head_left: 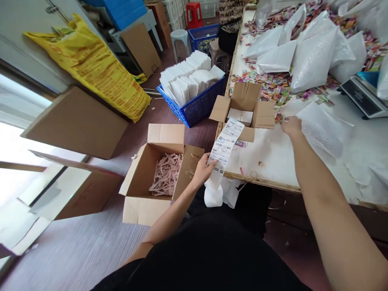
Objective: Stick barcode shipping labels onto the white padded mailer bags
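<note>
White paper, printed in black with barcodes and fine text, makes up the one strip of shipping labels [226,146] in view; the left hand [202,169] pinches it between thumb and fingers near its lower end, just above where the blank tail curls into a loose white roll below the grip. Its long axis runs up and away from that pinch, leaning slightly right, so the top edge points toward a small open carton on the table edge. Left of and below the grip one open cardboard box [157,182] sits on the floor, holding a tangle of pale pink strips. The right hand [291,125], well to the right of the strip, rests on the white table [273,157] with fingertips closed on the edge of one white bubble mailer [324,129], which lies flat. Just beyond the strip's top, the small carton [242,111] stands with four flaps spread. Farther off, one blue basket [194,107] is packed with white envelopes, and several filled white bags [312,56] lie among scattered coloured wrappers.
</note>
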The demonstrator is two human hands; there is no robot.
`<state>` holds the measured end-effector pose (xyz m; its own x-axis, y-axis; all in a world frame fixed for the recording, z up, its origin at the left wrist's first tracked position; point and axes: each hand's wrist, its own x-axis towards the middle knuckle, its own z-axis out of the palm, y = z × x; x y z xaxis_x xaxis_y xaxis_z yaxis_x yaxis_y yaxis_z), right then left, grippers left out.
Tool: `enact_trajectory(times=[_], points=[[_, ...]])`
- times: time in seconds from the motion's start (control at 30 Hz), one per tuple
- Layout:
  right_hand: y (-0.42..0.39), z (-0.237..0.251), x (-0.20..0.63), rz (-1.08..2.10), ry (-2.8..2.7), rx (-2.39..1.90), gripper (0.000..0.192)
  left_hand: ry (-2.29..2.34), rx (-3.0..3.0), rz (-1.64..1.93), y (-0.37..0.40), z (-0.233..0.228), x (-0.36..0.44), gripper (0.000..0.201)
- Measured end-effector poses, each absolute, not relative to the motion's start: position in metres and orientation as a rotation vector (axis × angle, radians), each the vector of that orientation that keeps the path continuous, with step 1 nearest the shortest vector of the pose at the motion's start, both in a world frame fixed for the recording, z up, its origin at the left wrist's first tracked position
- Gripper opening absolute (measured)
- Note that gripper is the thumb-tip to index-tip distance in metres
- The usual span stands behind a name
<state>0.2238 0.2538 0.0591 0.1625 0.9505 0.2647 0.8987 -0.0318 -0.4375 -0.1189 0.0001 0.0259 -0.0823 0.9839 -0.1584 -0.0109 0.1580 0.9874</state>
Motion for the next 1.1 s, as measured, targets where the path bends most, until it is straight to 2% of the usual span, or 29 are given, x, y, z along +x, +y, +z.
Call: enact_trajectory(times=[0.13, 0.2, 0.27, 0.37, 0.43, 0.5, 0.6, 0.7, 0.87, 0.97, 1.1], points=[[0.188, 0.076, 0.270, 0.176, -1.616, -2.012, 0.024, 1.383, 1.128, 1.125, 0.000, 0.019, -0.125, 0.041], [0.128, 0.086, 0.292, 0.178, -1.577, -1.942, 0.026, 1.479, 1.252, 1.150, 0.002, 0.017, -0.125, 0.039], [0.059, 0.094, 0.306, 0.176, -1.543, -1.771, 0.025, 1.638, 1.424, 1.248, 0.002, 0.020, -0.121, 0.045], [-0.036, 0.098, 0.309, 0.204, -1.522, -1.739, 0.025, 1.737, 1.653, 1.427, 0.000, 0.034, -0.103, 0.050], [-0.081, 0.096, 0.304, 0.255, -1.519, -1.773, 0.023, 1.565, 1.726, 1.354, -0.001, 0.043, -0.080, 0.042], [-0.106, 0.092, 0.295, 0.241, -1.550, -1.830, 0.024, 1.341, 1.706, 1.080, 0.000, 0.049, -0.048, 0.036], [-0.111, 0.087, 0.273, 0.016, -1.626, -1.875, 0.031, 1.189, 1.677, 0.665, 0.012, 0.044, 0.006, 0.036], [-0.089, 0.082, 0.239, -0.020, -1.709, -1.779, 0.029, 1.200, 1.793, 0.553, 0.032, 0.035, 0.046, 0.016], [-0.051, 0.069, 0.185, 0.449, -1.736, -1.678, 0.026, 1.098, 1.461, 0.761, 0.041, 0.034, 0.044, 0.031], [-0.048, 0.060, 0.161, 0.720, -1.667, -1.666, 0.025, 1.007, 1.162, 0.781, 0.023, 0.035, 0.020, 0.030], [-0.059, 0.049, 0.139, 0.940, -1.638, -1.628, 0.024, 1.021, 1.138, 0.821, 0.000, 0.029, -0.005, 0.031]])
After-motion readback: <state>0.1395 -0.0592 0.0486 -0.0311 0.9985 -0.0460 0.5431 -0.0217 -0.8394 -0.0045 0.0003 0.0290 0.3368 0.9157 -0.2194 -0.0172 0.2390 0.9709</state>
